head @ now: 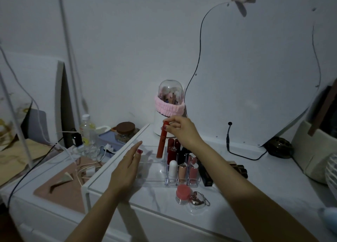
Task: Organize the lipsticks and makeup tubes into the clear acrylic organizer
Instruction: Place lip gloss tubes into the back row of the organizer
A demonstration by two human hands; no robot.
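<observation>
The right hand (182, 130) is pinching the cap end of a long red lip-gloss tube (161, 141) between thumb and fingertips, holding it nearly upright with its lower end hanging over the back left part of the clear acrylic organizer (155, 176). The tube is looking matte and cylindrical, a brighter red at the cap and a deeper brick red along the body; any print on it is too small to read. The left hand (127, 168) is lying flat with its fingers spread loosely, gripping nothing, resting against the organizer's left side at 9 o'clock from the tube's lower end. The organizer is sitting on a glossy white marbled tabletop (255, 187) and is showing thin transparent walls, an open tray on its left and small square cells on its right. In those cells, 2 dark red lipsticks (173, 148) are standing at the back, with a white rounded tube (173, 168) and 2 pink glosses (193, 170) at the front. At 6 o'clock from the organizer a small jar with a pink lid (182, 194) is sitting beside a shiny metallic keyring charm (197, 201). At 12 o'clock a white canister with a clear dome and a fluffy pink headband (169, 108) is standing before a wavy-edged mirror (255, 77).
</observation>
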